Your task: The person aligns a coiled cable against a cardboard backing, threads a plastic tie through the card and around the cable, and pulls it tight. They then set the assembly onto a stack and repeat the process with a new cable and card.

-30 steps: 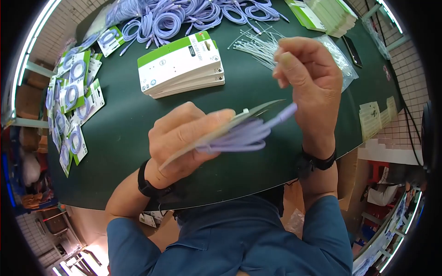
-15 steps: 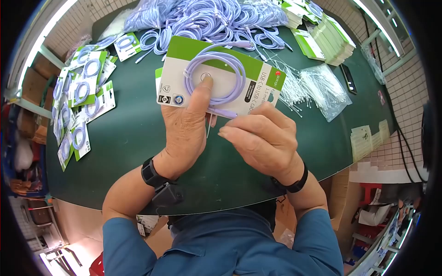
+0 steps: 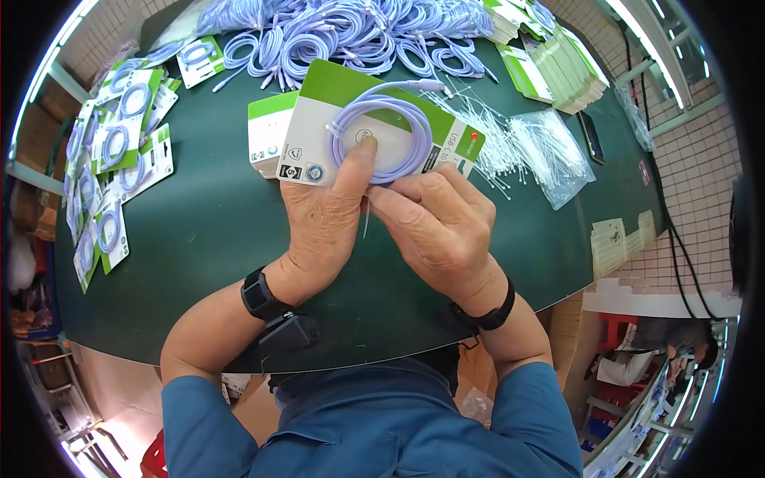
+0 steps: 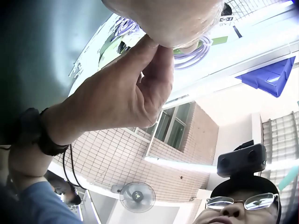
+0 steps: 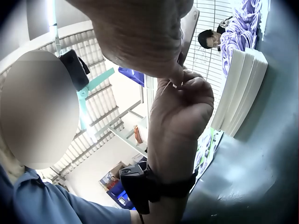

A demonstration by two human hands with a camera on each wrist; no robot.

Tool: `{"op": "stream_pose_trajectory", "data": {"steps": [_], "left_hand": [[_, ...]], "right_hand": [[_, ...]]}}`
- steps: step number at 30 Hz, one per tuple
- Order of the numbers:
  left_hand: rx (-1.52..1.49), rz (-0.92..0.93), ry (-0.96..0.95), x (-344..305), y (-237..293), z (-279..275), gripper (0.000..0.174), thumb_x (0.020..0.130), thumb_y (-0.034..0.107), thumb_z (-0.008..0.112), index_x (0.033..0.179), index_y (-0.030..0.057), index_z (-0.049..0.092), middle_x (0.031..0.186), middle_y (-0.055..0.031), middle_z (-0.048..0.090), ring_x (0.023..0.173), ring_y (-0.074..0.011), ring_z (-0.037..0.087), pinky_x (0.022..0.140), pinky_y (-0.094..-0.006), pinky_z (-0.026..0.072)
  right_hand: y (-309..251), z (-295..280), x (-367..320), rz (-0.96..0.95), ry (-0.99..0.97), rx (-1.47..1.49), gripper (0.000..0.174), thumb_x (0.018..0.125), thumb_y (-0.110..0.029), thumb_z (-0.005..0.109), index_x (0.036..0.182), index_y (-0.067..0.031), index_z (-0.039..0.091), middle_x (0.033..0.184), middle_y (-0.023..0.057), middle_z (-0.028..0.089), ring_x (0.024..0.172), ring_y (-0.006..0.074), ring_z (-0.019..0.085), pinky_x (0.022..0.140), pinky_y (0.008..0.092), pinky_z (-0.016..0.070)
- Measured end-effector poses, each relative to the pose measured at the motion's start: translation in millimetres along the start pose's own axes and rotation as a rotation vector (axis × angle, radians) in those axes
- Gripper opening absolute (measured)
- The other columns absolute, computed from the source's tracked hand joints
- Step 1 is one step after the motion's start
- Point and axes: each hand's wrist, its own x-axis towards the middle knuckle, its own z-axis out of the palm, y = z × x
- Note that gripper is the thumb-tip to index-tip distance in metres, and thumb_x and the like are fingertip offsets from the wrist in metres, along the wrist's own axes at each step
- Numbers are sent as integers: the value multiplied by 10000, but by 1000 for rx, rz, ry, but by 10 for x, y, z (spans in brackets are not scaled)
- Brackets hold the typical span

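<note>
In the head view the left hand point(image 3: 323, 215) grips a green and white card point(image 3: 315, 119) from below, its thumb pressing a coiled lilac cable point(image 3: 418, 131) against the front. The right hand point(image 3: 442, 227) has its fingers curled at the card's lower edge, close by the left fingers, partly behind the cable's lower side. A thin white tie end point(image 3: 366, 219) hangs down between the two hands. The right wrist view shows a thin strand at the fingertips of the right hand point(image 5: 135, 42), against the left hand point(image 5: 175, 116).
A stack of cards point(image 3: 267, 131) stands behind the held card. Carded cables point(image 3: 115, 147) lie at the left, a heap of lilac cables point(image 3: 343, 32) at the back. Loose white ties point(image 3: 486, 135), a bag of ties point(image 3: 550, 151), more cards point(image 3: 570, 68) and a phone point(image 3: 590, 137) are at the right.
The card has turned from nearly edge-on to face the head camera. The right hand has come down from the right to the card's lower edge and now meets the left fingers.
</note>
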Motion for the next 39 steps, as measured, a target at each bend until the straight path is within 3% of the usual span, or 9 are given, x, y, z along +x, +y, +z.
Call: {"op": "stream_pose_trajectory", "data": {"steps": [7,14,19,22,27,34,39], "left_hand": [[-23,45,-1,-13,-72,-3,244,970,74,735,1194,30,650,1043,-13,667,852,-59,625,620,-223,504],[-7,7,-12,-25,-22,-37,234,959,74,746,1168,9,664,1019,-16,690,828,-75,644,643,-237,520],[-8,72,-6,-1,-90,-37,222,956,78,752,1153,11,672,996,-18,696,787,-71,649,615,-229,516],[-46,34,-32,-22,-71,-21,214,961,81,752,1149,10,676,996,-25,700,780,-69,655,605,-231,527],[-39,-66,-74,-39,-77,-71,227,966,86,753,1161,1,674,1001,-33,708,794,-76,666,617,-238,544],[-72,-71,-46,-49,-59,-61,231,972,64,724,1180,-17,665,1036,-56,711,867,-100,678,698,-258,566],[111,-23,-96,-13,-57,-135,249,950,39,710,1184,-26,654,1058,-62,704,903,-115,678,731,-272,566]], "right_hand": [[-15,80,-32,-41,-5,-69,315,724,-8,883,999,-66,740,861,48,682,676,223,619,565,335,491],[-34,130,-55,82,95,111,199,803,35,838,938,-52,719,878,87,682,679,231,667,575,339,525],[-50,130,-77,71,22,52,193,813,50,826,940,-42,714,934,116,707,702,233,696,579,329,546],[-101,141,-26,130,103,43,200,806,68,818,938,-35,710,972,127,724,721,237,715,589,325,565],[-26,127,-28,81,68,8,195,805,75,811,938,-26,709,974,127,731,735,246,728,595,326,575],[-23,84,-34,206,20,128,185,814,87,792,938,-25,712,970,109,741,760,241,735,607,322,579],[33,121,-68,242,62,229,184,809,88,798,930,-29,724,967,102,744,735,234,726,602,315,573]]}}
